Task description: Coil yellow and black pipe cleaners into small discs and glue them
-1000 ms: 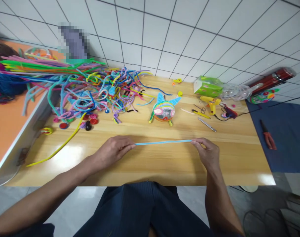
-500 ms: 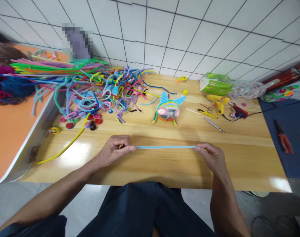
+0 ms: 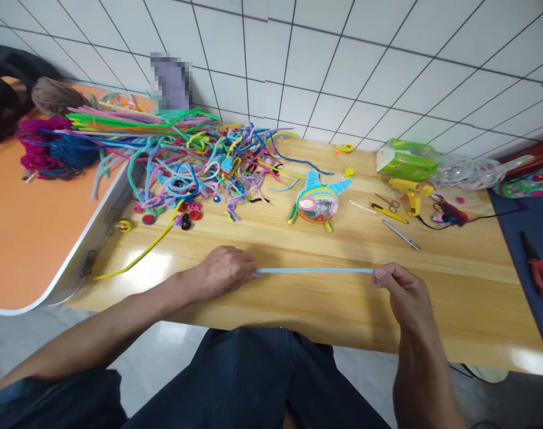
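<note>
A light blue pipe cleaner (image 3: 315, 271) is stretched straight between my two hands, above the front part of the wooden table. Its left end is gripped by my left hand (image 3: 229, 269), which is turned back-up so that its fingertips are mostly hidden. My right hand (image 3: 403, 286) pinches the other end between thumb and fingers. Just beyond the strand stands a small round figure (image 3: 317, 204) with blue pointed ears, pink-ringed eyes and short green-yellow legs.
Tangled pipe cleaners (image 3: 186, 173) cover the back left. A yellow pipe cleaner (image 3: 142, 253) lies nearer. To the right are a yellow glue gun (image 3: 412, 195), scissors (image 3: 390, 204), a yellow cutter (image 3: 390, 214), a silver pen-like tool (image 3: 400, 234) and a green box (image 3: 405, 159). Pliers (image 3: 539, 268) rest farther right.
My left hand has rolled over, its back now facing up. The pipe cleaner stays taut between both hands. The whole view has shifted, with the table's contents appearing farther right.
</note>
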Action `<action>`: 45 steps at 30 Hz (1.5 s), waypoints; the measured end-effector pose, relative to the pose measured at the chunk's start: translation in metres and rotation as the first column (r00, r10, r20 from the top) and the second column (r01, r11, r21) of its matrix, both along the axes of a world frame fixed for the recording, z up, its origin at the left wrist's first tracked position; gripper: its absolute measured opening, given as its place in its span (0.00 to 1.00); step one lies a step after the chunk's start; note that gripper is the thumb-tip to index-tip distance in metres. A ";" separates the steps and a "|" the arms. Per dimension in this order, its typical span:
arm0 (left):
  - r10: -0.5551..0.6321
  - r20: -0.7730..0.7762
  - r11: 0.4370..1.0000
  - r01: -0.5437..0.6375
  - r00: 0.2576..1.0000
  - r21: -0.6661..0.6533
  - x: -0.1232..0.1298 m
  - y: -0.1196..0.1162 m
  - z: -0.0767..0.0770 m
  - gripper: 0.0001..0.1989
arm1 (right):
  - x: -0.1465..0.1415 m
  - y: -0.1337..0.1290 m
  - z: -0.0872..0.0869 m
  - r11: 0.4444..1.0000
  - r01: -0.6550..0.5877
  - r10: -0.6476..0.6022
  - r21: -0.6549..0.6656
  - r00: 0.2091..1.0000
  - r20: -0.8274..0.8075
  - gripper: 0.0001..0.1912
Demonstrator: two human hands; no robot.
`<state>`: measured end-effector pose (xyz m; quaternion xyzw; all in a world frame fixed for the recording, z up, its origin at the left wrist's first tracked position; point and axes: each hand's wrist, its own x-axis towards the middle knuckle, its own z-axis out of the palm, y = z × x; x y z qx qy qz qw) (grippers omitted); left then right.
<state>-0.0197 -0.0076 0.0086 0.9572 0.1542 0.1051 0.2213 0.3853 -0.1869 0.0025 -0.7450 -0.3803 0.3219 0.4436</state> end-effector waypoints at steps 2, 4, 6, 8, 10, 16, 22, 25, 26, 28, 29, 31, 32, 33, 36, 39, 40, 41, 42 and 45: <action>0.133 0.108 0.977 -0.112 0.985 -0.181 0.001 0.001 0.008 0.25 | 0.000 0.000 -0.007 0.997 0.052 -0.049 0.054 0.998 -0.045 0.20; 0.321 0.179 0.864 -0.210 0.930 -0.458 0.005 -0.001 0.012 0.24 | -0.002 0.001 -0.015 0.989 0.097 -0.084 0.115 0.990 -0.118 0.21; 0.516 0.142 0.636 -0.267 0.844 -0.724 0.011 -0.006 0.009 0.24 | -0.007 0.003 -0.019 0.976 0.133 -0.098 0.172 0.975 -0.198 0.22; 0.653 0.054 0.388 -0.272 0.755 -0.881 0.017 -0.010 0.002 0.26 | -0.011 0.006 -0.019 0.962 0.164 -0.105 0.217 0.960 -0.260 0.23; 0.710 -0.010 0.259 -0.274 0.704 -0.926 0.019 -0.013 -0.005 0.27 | -0.013 0.008 -0.017 0.952 0.190 -0.114 0.241 0.948 -0.297 0.23; 0.246 0.101 0.777 -0.134 0.964 -0.616 0.007 -0.014 0.003 0.22 | -0.003 0.009 -0.006 0.928 0.222 -0.159 0.300 0.962 -0.221 0.21; -0.197 0.017 0.894 0.187 0.980 -0.407 0.013 -0.026 0.011 0.16 | -0.001 0.021 0.022 0.918 0.217 -0.211 0.332 0.976 -0.054 0.17; -0.185 -0.001 0.914 0.172 0.983 -0.368 0.018 -0.024 0.014 0.16 | 0.003 0.027 0.032 0.900 0.248 -0.250 0.359 0.967 -0.040 0.16; -0.149 -0.006 0.929 0.137 0.989 -0.344 0.020 -0.022 0.015 0.16 | 0.005 0.028 0.033 0.894 0.258 -0.256 0.367 0.965 -0.053 0.16; -0.038 0.007 0.952 0.039 0.999 -0.303 0.022 -0.016 0.016 0.17 | 0.011 0.028 0.030 0.891 0.268 -0.251 0.366 0.963 -0.094 0.17; 0.029 0.029 0.954 -0.019 0.999 -0.298 0.022 -0.013 0.016 0.17 | 0.013 0.027 0.027 0.895 0.271 -0.247 0.355 0.962 -0.114 0.18; 0.165 0.080 0.936 -0.130 0.983 -0.327 0.023 -0.009 0.015 0.16 | 0.014 0.024 0.020 0.906 0.280 -0.253 0.318 0.960 -0.123 0.18; 0.228 0.094 0.918 -0.182 0.969 -0.352 0.024 -0.008 0.014 0.16 | 0.014 0.022 0.016 0.910 0.285 -0.264 0.300 0.958 -0.110 0.19; 0.284 0.100 0.897 -0.228 0.953 -0.378 0.025 -0.007 0.013 0.15 | 0.013 0.020 0.012 0.916 0.286 -0.273 0.282 0.958 -0.087 0.19; 0.394 0.085 0.832 -0.315 0.915 -0.456 0.024 -0.005 0.010 0.14 | 0.012 0.014 0.005 0.940 0.251 -0.257 0.233 0.966 -0.007 0.21; 0.362 0.059 0.821 -0.289 0.930 -0.492 0.021 -0.004 0.005 0.15 | 0.018 0.010 0.004 0.966 0.190 -0.199 0.174 0.979 0.036 0.21; 0.305 0.051 0.843 -0.245 0.951 -0.479 0.019 -0.005 0.004 0.15 | 0.021 0.009 0.005 0.973 0.171 -0.180 0.154 0.983 0.047 0.21; 0.229 0.040 0.871 -0.187 0.973 -0.454 0.018 -0.007 0.002 0.15 | 0.025 0.008 0.007 0.980 0.149 -0.158 0.135 0.986 0.060 0.21; 0.143 0.020 0.898 -0.121 0.990 -0.423 0.018 -0.009 0.000 0.15 | 0.029 0.007 0.009 0.986 0.121 -0.131 0.114 0.988 0.077 0.21; -0.116 -0.085 0.919 0.074 0.990 -0.387 0.020 -0.020 -0.002 0.15 | 0.038 0.006 0.018 0.999 0.035 -0.040 0.032 0.986 0.165 0.21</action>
